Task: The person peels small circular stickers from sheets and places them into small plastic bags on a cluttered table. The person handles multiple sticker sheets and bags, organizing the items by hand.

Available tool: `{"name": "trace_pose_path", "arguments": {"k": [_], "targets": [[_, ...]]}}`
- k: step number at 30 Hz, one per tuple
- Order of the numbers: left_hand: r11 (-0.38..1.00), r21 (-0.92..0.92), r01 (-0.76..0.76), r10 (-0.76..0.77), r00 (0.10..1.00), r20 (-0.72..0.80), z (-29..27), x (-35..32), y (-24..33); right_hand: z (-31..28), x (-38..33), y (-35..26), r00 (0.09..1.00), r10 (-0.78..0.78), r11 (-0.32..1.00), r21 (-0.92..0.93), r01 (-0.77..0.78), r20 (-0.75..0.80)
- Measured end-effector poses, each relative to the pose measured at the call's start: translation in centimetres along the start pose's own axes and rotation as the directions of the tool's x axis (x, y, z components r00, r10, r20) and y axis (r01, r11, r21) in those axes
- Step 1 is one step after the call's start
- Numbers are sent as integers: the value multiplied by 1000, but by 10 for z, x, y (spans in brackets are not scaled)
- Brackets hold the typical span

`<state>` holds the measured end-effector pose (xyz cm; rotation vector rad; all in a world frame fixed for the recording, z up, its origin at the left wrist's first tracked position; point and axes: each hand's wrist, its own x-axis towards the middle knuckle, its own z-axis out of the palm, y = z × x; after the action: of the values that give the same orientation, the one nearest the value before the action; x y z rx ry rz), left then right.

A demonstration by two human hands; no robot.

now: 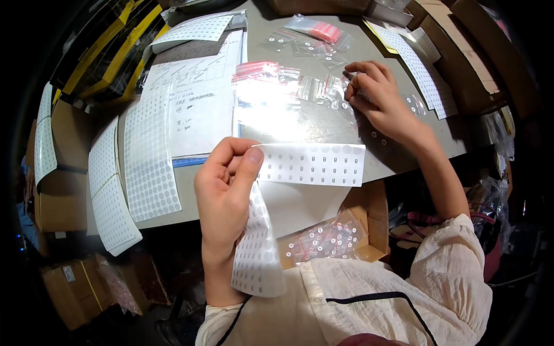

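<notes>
My left hand (226,193) pinches a white sheet of round number stickers (309,164) between thumb and fingers. The sheet's upper strip lies level, with a few bare round spots along its top right edge. Another length of the sticker sheet (259,242) hangs down below that hand. Over the table's far right part, my right hand (375,98) has its fingers curled together above small clear zip bags (329,89) with round white stickers on them. A small dark bit shows at its fingertips, too small to name.
A cardboard box (372,222) with stickered bags (329,236) stands below the table edge. Left are handwritten papers (199,98) and sticker sheets (149,155). More zip bags (314,29) lie at the back, and a sticker strip (418,69) at the right.
</notes>
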<state>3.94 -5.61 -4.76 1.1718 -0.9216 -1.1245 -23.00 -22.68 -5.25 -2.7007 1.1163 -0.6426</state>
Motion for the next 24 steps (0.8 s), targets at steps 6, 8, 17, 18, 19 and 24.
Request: {"name": "trace_pose_path", "arguments": {"k": [6, 8, 17, 18, 19, 24], "targets": [[989, -134, 59, -57, 998, 14, -3, 1, 3, -31, 0, 3, 952, 248, 931, 229, -285, 177], [985, -161, 56, -56, 998, 6, -10, -3, 8, -36, -13, 3, 984, 169, 941, 290, -176, 48], [978, -196, -77, 70, 997, -40, -24, 1, -3, -39, -118, -1, 905, 381, 925, 66, -375, -190], [978, -197, -74, 65, 997, -50, -23, 2, -2, -35, -119, -7, 920, 345, 938, 76, -337, -187], [978, -198, -71, 60, 996, -60, -22, 2, -2, -33, -120, -16, 931, 322, 946, 83, -312, -169], [961, -241, -138, 100, 982, -162, -26, 1, -2, -36, -89, -10, 949, 246, 957, 204, -206, -196]]}}
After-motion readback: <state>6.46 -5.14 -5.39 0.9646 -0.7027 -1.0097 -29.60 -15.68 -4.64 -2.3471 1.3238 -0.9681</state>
